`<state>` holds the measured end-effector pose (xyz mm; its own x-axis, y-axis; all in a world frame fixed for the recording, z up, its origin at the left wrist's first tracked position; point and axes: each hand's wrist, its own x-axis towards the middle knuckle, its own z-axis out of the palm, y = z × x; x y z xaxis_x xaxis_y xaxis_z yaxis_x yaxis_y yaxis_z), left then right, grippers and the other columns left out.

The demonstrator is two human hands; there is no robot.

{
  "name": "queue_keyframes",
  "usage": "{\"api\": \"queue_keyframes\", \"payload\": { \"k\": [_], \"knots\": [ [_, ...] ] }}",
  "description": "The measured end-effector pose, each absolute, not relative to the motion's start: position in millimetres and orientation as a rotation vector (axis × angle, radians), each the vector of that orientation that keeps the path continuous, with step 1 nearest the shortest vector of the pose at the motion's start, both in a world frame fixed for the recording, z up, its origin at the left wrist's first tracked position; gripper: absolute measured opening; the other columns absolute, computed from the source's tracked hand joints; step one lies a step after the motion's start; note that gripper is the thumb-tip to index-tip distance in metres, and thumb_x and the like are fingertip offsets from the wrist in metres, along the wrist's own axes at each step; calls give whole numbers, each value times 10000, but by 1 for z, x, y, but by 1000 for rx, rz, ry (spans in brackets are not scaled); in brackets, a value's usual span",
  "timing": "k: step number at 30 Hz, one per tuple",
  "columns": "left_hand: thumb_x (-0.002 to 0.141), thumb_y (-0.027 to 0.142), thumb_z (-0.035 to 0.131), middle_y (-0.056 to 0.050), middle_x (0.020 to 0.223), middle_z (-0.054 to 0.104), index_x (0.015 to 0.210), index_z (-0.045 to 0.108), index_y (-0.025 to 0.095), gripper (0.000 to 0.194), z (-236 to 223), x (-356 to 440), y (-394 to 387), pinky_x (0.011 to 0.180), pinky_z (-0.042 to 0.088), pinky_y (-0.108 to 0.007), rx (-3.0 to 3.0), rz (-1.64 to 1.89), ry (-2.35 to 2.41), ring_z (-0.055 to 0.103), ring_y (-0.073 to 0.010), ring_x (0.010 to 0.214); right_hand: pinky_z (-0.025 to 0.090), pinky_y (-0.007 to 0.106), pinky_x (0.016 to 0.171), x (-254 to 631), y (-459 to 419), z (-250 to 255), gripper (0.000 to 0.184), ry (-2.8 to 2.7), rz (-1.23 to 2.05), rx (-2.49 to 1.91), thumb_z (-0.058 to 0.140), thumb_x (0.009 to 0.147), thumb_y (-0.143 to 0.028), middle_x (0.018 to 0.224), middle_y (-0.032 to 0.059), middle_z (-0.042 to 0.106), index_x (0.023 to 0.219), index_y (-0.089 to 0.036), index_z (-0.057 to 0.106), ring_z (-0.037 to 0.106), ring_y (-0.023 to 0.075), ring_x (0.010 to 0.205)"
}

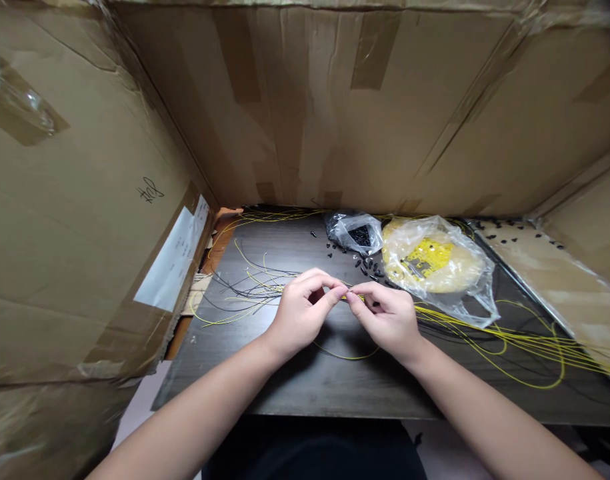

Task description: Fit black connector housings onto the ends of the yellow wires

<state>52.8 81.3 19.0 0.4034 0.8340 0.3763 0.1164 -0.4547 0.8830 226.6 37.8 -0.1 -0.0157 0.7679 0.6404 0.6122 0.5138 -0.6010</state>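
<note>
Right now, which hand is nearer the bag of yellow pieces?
Right. The right hand is toward the near left of the bag; the left hand is farther left.

wires: yellow, black | bagged pieces: yellow, black | tabletop: dark grey, wood-grain streaks | cardboard: brown

Across the dark tabletop I see yellow and black wires sprawled; toward its far side sit loose black pieces, a small clear bag and a larger bag beside it.
</note>
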Motion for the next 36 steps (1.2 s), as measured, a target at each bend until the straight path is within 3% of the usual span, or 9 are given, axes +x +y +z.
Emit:
{"api": "queue_keyframes", "payload": {
  "k": [8, 20, 25, 36],
  "knots": [
    [927, 240, 596, -41, 868, 658, 987, 741, 190, 165, 23, 52, 78, 587, 395, -237, 1951, 1090, 822, 511, -106, 646, 294, 216, 438, 227, 40, 0, 135, -1647, 232, -1226, 619, 895, -254, 504, -75, 361, 819, -161, 681, 347, 66, 431],
    [897, 264, 657, -49, 921, 718, 1063, 705, 204, 183, 13, 53, 77, 729, 522, -272, 1789, 1194, 866, 662, -152, 805, 315, 218, 442, 226, 40, 0, 136, -1663, 257, -1214, 619, 895, -252, 494, -70, 382, 850, -161, 710, 361, 70, 428],
    [892, 207, 658, -33, 883, 707, 1001, 705, 206, 118, 12, 53, 76, 722, 504, -262, 1962, 1283, 831, 636, -135, 775, 322, 217, 452, 227, 40, 0, 118, -1669, 251, -1191, 632, 892, -233, 501, -72, 382, 875, -152, 716, 369, 69, 436],
    [898, 142, 636, -25, 853, 693, 1048, 666, 207, 166, 9, 51, 76, 743, 482, -268, 2213, 1376, 680, 607, -129, 763, 308, 211, 449, 227, 40, -1, 96, -1647, 245, -1177, 644, 880, -220, 503, -81, 357, 844, -151, 702, 353, 61, 430]
  ]
}}
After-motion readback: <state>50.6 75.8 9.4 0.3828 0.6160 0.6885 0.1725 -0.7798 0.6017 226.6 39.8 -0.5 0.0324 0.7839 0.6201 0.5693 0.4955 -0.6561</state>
